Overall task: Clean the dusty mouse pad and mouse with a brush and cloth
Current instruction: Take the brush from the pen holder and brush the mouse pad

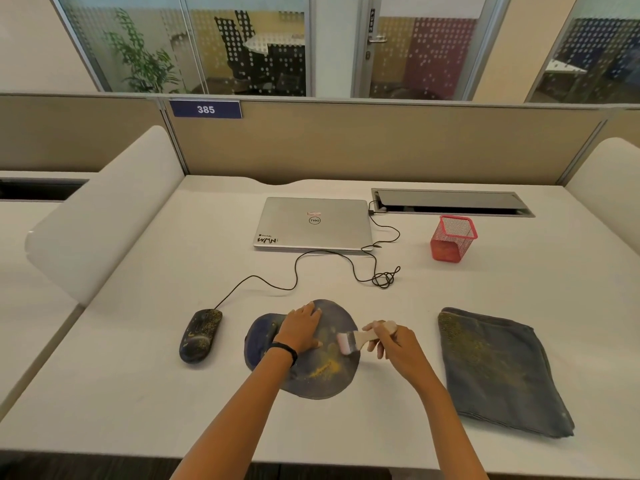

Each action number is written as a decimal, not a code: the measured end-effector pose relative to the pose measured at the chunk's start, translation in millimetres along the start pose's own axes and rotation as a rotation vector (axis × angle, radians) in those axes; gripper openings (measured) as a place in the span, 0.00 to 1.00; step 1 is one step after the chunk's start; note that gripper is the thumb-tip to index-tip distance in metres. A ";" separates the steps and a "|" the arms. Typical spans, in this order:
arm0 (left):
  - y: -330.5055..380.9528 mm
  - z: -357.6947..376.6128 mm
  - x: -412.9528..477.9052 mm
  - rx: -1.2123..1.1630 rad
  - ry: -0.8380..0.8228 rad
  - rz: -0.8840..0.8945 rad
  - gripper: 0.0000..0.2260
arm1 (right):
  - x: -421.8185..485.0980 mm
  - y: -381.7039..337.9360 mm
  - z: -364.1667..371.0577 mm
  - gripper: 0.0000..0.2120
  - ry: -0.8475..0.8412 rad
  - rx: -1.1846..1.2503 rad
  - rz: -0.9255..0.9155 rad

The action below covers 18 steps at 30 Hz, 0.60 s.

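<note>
While the left hand (301, 329) presses flat, fingers straight, on the mouse pad (329, 382) between mouse (201, 336) and folded cloth (498, 372), and the right hand (394, 344) clamps its fingers round the brush (349, 342) handle, I reckon a hard stroke flicks the yellow dust pile (325, 367) onto desk (138, 375) or cloth.

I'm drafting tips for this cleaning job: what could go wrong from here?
The brush in the right hand may sweep the yellow dust off the mouse pad onto the table.
The left hand lies flat on the pad, so dust beneath it may be missed.
The cloth already carries yellow specks and could smear them back.
</note>
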<state>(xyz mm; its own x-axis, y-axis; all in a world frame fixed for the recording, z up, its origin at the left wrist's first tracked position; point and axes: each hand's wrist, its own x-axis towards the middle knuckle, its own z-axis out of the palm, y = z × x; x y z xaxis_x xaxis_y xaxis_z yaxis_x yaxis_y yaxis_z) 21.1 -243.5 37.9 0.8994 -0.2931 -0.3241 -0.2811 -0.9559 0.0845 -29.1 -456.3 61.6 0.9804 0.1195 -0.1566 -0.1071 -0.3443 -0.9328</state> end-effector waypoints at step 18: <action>-2.6 2.1 -0.1 -0.033 -0.011 0.012 0.34 | -2.0 6.3 -3.6 0.20 -0.144 0.026 0.041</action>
<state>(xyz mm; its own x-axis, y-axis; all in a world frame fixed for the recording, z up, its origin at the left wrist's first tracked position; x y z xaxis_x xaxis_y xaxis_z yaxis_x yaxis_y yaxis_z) 21.1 -240.9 35.7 0.8923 -0.3044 -0.3333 -0.2805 -0.9525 0.1189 -31.2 -462.0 57.3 0.9416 0.2384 -0.2379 -0.1527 -0.3274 -0.9324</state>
